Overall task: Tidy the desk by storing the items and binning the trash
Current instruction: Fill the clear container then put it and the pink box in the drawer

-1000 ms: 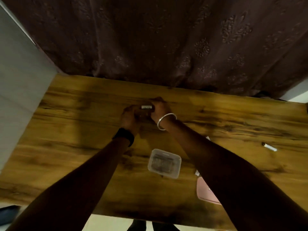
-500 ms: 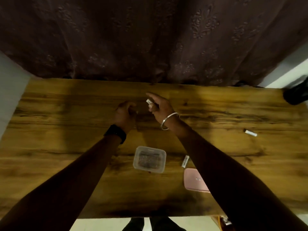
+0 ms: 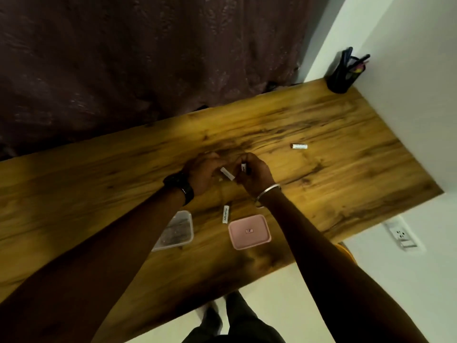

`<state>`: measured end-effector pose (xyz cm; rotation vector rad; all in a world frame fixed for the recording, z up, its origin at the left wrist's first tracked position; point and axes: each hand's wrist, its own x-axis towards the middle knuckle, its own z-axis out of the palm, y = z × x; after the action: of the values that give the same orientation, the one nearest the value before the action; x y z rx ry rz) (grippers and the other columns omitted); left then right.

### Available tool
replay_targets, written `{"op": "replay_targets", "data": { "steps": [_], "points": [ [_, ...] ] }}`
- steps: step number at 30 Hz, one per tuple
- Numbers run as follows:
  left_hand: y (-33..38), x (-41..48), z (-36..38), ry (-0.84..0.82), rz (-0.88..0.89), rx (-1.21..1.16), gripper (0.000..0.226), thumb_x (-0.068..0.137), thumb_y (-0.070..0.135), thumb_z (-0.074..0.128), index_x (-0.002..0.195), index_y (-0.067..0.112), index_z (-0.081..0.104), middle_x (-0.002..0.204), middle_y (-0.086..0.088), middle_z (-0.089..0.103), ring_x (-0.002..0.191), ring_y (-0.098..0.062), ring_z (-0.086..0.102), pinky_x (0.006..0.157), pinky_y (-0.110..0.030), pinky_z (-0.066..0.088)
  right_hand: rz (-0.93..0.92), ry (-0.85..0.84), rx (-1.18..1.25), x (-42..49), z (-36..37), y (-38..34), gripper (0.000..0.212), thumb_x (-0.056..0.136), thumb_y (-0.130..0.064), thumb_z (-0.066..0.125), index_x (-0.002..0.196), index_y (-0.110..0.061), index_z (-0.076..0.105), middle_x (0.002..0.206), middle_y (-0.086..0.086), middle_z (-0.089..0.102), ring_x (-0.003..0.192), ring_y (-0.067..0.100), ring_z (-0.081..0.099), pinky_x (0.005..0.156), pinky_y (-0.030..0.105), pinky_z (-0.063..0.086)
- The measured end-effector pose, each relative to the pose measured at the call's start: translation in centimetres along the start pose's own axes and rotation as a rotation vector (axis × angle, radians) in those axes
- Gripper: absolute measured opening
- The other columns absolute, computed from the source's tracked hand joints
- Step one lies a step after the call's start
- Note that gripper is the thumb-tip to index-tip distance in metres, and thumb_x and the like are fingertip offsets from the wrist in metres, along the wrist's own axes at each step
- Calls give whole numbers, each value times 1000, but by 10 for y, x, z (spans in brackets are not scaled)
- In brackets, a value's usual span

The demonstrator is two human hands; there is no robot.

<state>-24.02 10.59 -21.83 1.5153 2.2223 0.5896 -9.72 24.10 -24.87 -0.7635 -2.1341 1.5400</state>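
Both hands are over mid desk, close together. The left hand (image 3: 202,174) pinches a short white labelled cylinder (image 3: 227,174), likely a battery, slanted at its fingertips. The right hand (image 3: 254,177) grips a second white cylinder (image 3: 243,167), roughly upright, in curled fingers.

Step in hand, as I judge it: gathering loose cylinders for storage. Keep both pinches firm and carry the cylinders near-left to the clear rectangular plastic tub (image 3: 176,230), which sits open on the wooden desk (image 3: 346,149). Lower them in rather than dropping them, since round things roll.

Then fetch the third white cylinder (image 3: 225,214), which lies flat between the tub and the pink rounded-square plastic lid (image 3: 249,231), just beside the lid's far-left corner. The fourth white cylinder (image 3: 299,146) lies alone, well apart to the far right. The lid goes on last.

The tub holds something dark, too blurred to name. The cylinders look small, smooth and hard, with dark print on a white wrap. A black mesh pen holder (image 3: 342,73) stands at the far-right corner.
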Motion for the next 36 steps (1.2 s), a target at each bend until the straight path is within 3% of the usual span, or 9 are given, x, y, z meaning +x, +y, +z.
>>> {"op": "replay_targets", "data": {
  "steps": [7,10,14,17,20,23,27,32,36],
  "points": [
    [19,17,13,-144,-43,211,36,95,7,61,130,11,67,136,-17,60,125,-35,55,103,-40,42,245,-21,249,-30,-23,1,14,77,-10,56,91,-11,52,77,18,52,51,17,51,47,22,40],
    [20,15,16,-131,-75,240,35,97,9,58,131,12,66,136,-13,61,126,-33,56,102,-37,42,213,9,259,-39,-24,7,34,67,-32,59,94,-11,54,76,20,54,60,23,50,55,29,43],
    [23,12,16,-106,-97,205,13,99,12,56,110,11,63,112,-15,64,104,-37,63,79,-38,46,275,11,122,-39,-27,7,15,70,-25,59,83,-32,62,79,12,61,69,29,59,67,54,58],
    [27,12,16,-43,-96,53,8,101,9,53,100,17,51,89,-12,60,80,-35,61,64,-41,46,212,37,132,-43,-37,2,21,71,-14,54,90,-21,57,75,17,59,61,26,54,55,34,48],
    [44,4,10,-79,-116,-15,29,99,3,48,125,16,48,97,0,56,77,-18,55,62,-31,44,164,71,49,-36,-49,4,24,79,-8,52,87,-30,57,72,15,61,58,24,57,55,32,46],
    [54,-9,17,-187,-212,15,21,99,13,50,120,8,49,83,1,47,67,-19,44,52,-26,27,114,118,-73,-17,-62,12,27,79,-10,56,78,-37,57,71,6,60,62,18,56,59,36,48],
    [55,-20,31,-273,-424,54,24,93,33,57,105,14,51,90,-2,59,77,-24,61,67,-39,54,71,35,-286,12,-82,22,24,76,0,61,77,-24,62,78,5,65,73,18,59,67,23,41],
    [67,-31,53,-244,-605,79,23,93,34,66,86,24,47,100,-5,65,89,-28,64,65,-33,46,-23,-108,-493,36,-105,36,20,73,-4,61,85,-15,72,89,2,69,80,19,64,74,18,40],
    [77,-34,67,-139,-727,109,17,92,28,70,103,17,62,109,-13,69,95,-34,67,71,-37,52,-79,-181,-610,45,-126,49,23,77,-5,64,96,-15,73,99,8,74,94,31,69,88,36,53]
  ]
}}
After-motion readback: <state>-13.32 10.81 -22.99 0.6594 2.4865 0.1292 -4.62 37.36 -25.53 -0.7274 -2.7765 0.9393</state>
